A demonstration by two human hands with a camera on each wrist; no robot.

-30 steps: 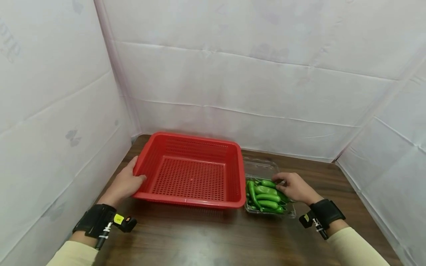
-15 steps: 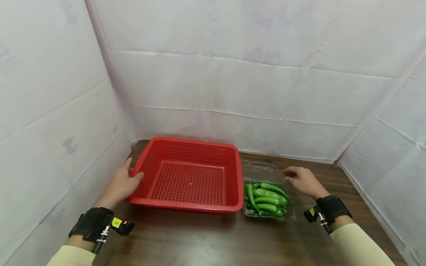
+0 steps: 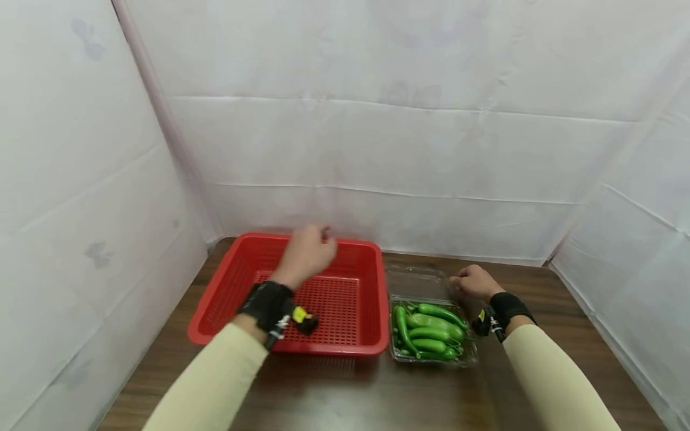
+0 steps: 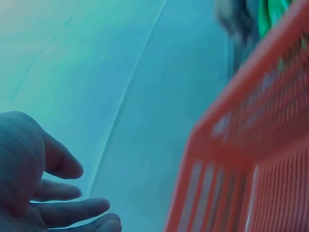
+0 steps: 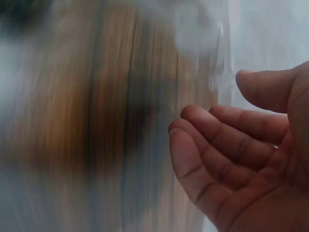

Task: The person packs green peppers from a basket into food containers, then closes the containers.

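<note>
Brown wood table (image 3: 334, 389), white sheet walls. Red basket (image 3: 372, 323) w/ nothing in it yet, chillies (image 3: 428, 330) all in clamshell at 3 o'clock. Left hand (image 3: 306, 252) loose, empty; right hand (image 3: 470, 281) relaxed, empty.

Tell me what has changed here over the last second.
The left hand let go of the near left edge of the red basket and rose above its far side, holding nothing. The right hand left the green peppers and moved back beside the open lid of the clear box, fingers loosely curled. Basket, box and peppers stayed put on the table.
</note>
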